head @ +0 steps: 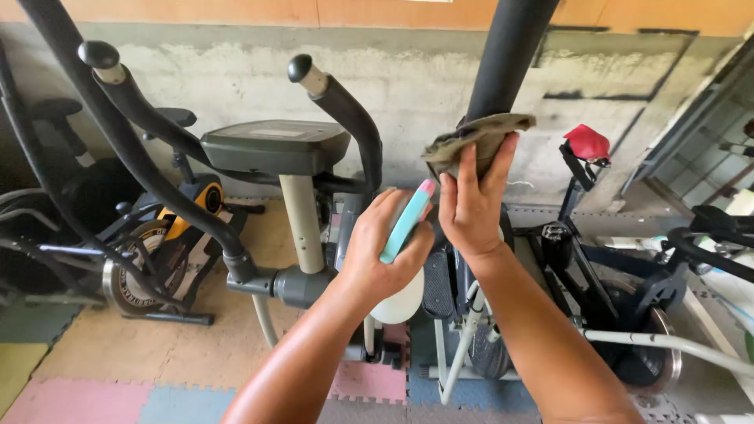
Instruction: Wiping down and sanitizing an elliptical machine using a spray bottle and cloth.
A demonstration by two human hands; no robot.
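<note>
My right hand point(470, 206) presses an olive-green cloth point(471, 140) around a black padded handlebar point(510, 55) of an elliptical trainer, fingers wrapped over the cloth. My left hand point(381, 251) is just left of it, gripping a spray bottle with a teal trigger head and pink tip point(408, 220); the white bottle body point(399, 305) hangs below the palm. The trainer's grey console point(275, 145) sits on a cream post at centre left.
Another black curved handlebar point(345, 110) rises at centre. Black and yellow exercise bikes point(157, 235) stand on the left, a spin bike with a red knob point(587, 143) on the right. Foam puzzle mats point(157, 400) cover the floor. A concrete wall point(236, 71) is behind.
</note>
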